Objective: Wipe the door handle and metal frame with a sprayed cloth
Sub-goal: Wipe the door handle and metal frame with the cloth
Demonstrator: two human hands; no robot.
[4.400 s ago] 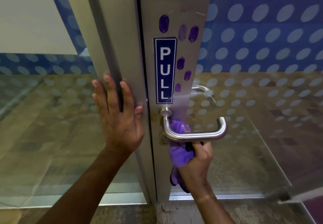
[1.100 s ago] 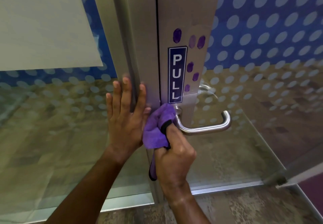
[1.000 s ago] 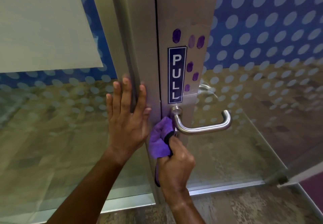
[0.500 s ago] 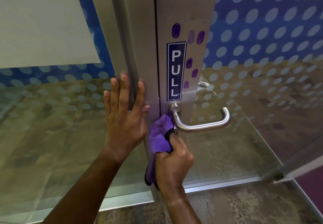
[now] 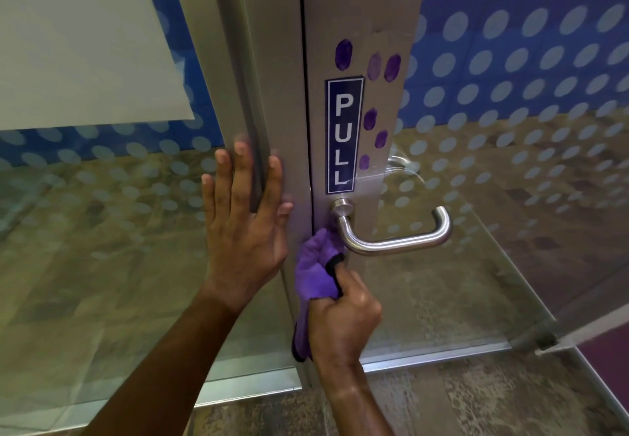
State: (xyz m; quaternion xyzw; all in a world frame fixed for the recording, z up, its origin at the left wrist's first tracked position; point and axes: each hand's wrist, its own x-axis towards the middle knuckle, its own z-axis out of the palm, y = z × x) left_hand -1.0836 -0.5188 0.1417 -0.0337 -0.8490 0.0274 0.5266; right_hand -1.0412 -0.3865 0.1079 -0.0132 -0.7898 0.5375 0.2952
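Note:
A brushed steel door handle (image 5: 398,243) sticks out from the metal frame (image 5: 360,9) just under a blue PULL sticker (image 5: 343,136). My right hand (image 5: 343,319) is shut on a purple cloth (image 5: 315,274) and presses it against the frame just below and left of the handle's base. A tail of the cloth hangs down behind my wrist. My left hand (image 5: 246,231) lies flat with fingers spread on the neighbouring metal post, left of the door gap.
Glass panels with frosted dots (image 5: 510,95) flank the frame on both sides. A second handle (image 5: 405,166) shows through the glass behind. Purple oval marks (image 5: 343,55) sit around the sticker. A metal floor rail (image 5: 435,357) runs along the bottom of the glass.
My right hand has slid the cloth from the handle's base down the frame to just below it. My left hand has stayed flat on the post.

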